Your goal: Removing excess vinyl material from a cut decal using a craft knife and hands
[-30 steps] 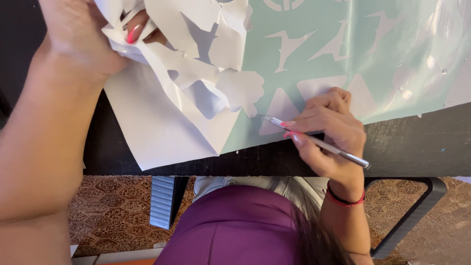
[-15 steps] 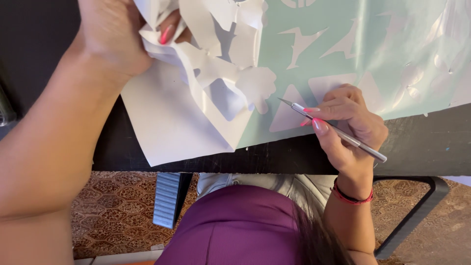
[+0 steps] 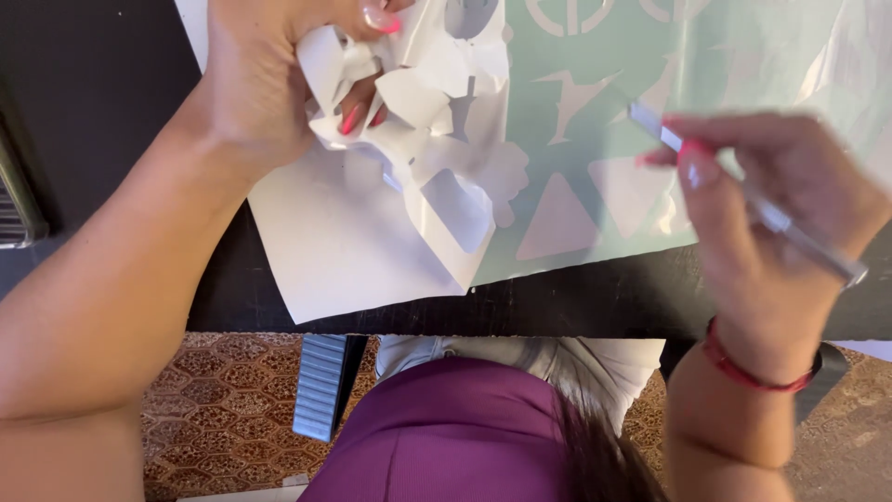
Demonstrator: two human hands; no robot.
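My left hand [image 3: 269, 84] grips a crumpled strip of peeled white vinyl [image 3: 418, 112] and holds it up off a pale green backing sheet [image 3: 595, 121]. Cut white shapes, among them triangles [image 3: 557, 218], remain stuck on the green sheet. My right hand [image 3: 771, 223] holds a thin silver weeding tool [image 3: 771, 218] like a pen, its tip raised a little above the sheet near the right triangle. Bare white backing [image 3: 344, 242] shows under my left hand.
The sheet lies on a black table [image 3: 111, 93] whose front edge runs across the middle of the view. Below it are my purple top, dark hair, black table legs and a brown patterned floor [image 3: 232, 409].
My left hand pulled the peeled vinyl further up and bunched it tighter. My right hand lifted the tool off the sheet and moved up and to the right.
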